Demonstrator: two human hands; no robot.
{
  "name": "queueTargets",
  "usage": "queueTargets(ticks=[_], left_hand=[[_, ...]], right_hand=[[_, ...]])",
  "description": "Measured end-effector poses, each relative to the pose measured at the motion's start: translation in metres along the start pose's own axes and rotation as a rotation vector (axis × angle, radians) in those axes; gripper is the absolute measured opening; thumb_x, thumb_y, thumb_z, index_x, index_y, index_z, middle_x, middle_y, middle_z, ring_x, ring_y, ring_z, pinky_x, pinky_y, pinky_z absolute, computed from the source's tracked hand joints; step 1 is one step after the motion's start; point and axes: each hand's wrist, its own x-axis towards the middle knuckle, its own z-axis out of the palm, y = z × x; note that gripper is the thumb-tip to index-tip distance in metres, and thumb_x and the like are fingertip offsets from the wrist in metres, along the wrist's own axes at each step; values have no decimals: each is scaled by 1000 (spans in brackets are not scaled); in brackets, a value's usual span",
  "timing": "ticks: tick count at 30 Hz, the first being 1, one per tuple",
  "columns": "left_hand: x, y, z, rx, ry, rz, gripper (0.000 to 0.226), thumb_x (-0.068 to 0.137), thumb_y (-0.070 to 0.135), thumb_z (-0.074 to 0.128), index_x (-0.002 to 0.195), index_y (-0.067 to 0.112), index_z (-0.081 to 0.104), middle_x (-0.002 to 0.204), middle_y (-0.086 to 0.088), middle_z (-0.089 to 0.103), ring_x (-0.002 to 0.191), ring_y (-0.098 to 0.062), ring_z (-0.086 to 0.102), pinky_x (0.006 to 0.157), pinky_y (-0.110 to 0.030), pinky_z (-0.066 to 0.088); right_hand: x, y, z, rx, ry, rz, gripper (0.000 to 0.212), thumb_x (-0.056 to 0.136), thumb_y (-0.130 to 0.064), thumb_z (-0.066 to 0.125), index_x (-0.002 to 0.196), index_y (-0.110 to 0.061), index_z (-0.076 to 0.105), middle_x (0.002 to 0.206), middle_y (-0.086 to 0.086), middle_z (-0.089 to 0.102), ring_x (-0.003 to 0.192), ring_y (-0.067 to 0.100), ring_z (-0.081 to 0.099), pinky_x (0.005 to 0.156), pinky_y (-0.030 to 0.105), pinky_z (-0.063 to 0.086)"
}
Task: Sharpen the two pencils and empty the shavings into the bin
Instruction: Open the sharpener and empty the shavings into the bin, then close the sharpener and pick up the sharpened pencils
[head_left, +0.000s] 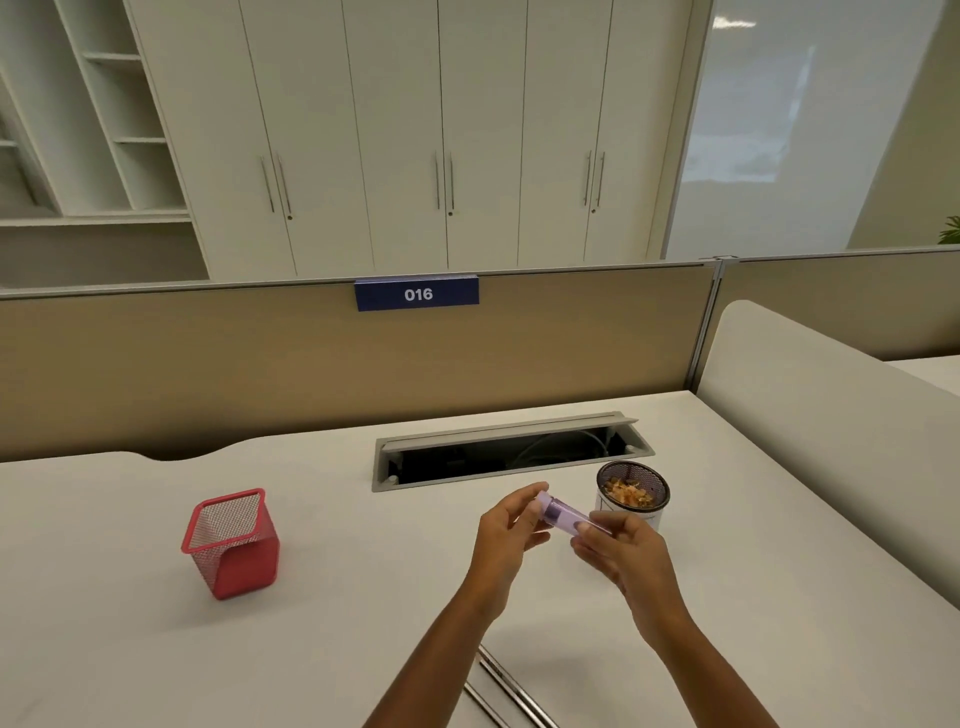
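— What do you hold now?

— I hold the purple sharpener (566, 515) with both hands above the white desk (337, 597). My left hand (506, 530) grips its cap end, my right hand (621, 545) is closed around the clear body.

— And the bin?

— The round black mesh bin (635, 493) stands just behind my right hand, with orange shavings (629, 492) inside. A red mesh holder (231, 543) stands well apart, on my left.
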Motion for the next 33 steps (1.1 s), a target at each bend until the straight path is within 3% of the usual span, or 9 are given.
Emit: queueTargets(ticks=[3, 8, 15, 20, 23, 26, 29, 31, 33], left_hand=[[-25, -1, -18, -90, 40, 8, 20, 96, 21, 44, 110, 23, 57, 105, 4, 64, 96, -13, 63, 73, -12, 53], [-62, -2, -43, -141, 125, 13, 22, 97, 19, 41, 100, 23, 62, 99, 1, 68, 95, -18, 66, 74, -16, 54], [-98, -4, -74, -223, 28, -50, 28, 99, 18, 34, 102, 15, 62, 96, -2, 70, 93, -16, 65, 78, -20, 52], [-114, -10, -91, -251, -10, -111, 28, 100, 16, 33, 101, 12, 60, 92, -5, 70, 96, -19, 63, 78, -23, 52], [-121, -15, -99, -229, -20, -137, 30, 100, 17, 32, 103, 10, 61, 92, -5, 70, 91, -17, 65, 76, -22, 53], [-126, -21, -103, -219, -20, -170, 31, 100, 18, 33, 107, 10, 62, 95, -6, 72, 87, -16, 68, 73, -21, 53], [-128, -28, -102, -189, 29, -223, 27, 99, 19, 35, 103, 18, 62, 94, 2, 74, 85, -10, 69, 72, -16, 54], [-131, -33, -102, -164, 47, -257, 28, 99, 20, 36, 104, 17, 63, 104, -3, 71, 96, -15, 67, 77, -18, 54], [-135, -37, -104, -157, 27, -275, 30, 99, 19, 37, 106, 12, 65, 101, -5, 73, 95, -17, 69, 77, -20, 54]], right_hand=[[-25, 12, 21, -277, -43, -152, 22, 83, -1, 64, 84, -22, 57, 93, 17, 65, 74, 23, 68, 59, 18, 57], [-73, 31, 58, -667, -210, -300, 35, 88, -15, 59, 94, -45, 44, 73, -12, 65, 67, 5, 66, 59, 12, 53], [-103, 34, 81, -253, -239, 40, 15, 90, -4, 53, 99, -6, 65, 52, 2, 61, 39, 9, 51, 37, 15, 34], [-120, 25, 91, -28, -358, 406, 23, 92, -7, 46, 78, 0, 62, 59, 9, 57, 43, 15, 50, 34, 16, 32], [-129, 29, 97, -18, -373, 471, 13, 94, -9, 46, 92, -2, 57, 60, 11, 58, 41, 16, 52, 34, 17, 35], [-133, 41, 102, -212, -314, 329, 15, 95, -14, 46, 109, -16, 41, 61, 10, 56, 35, 11, 48, 33, 16, 30], [-136, 54, 104, -581, -315, -33, 37, 94, -14, 45, 122, -34, 30, 68, -7, 52, 40, -1, 52, 42, 8, 35], [-139, 56, 103, -702, -348, -142, 39, 93, -13, 46, 120, -38, 32, 72, -15, 51, 54, -14, 54, 53, 4, 40], [-139, 59, 100, -751, -352, -164, 33, 92, -15, 47, 113, -37, 36, 74, -13, 54, 55, -10, 55, 57, 4, 41]])
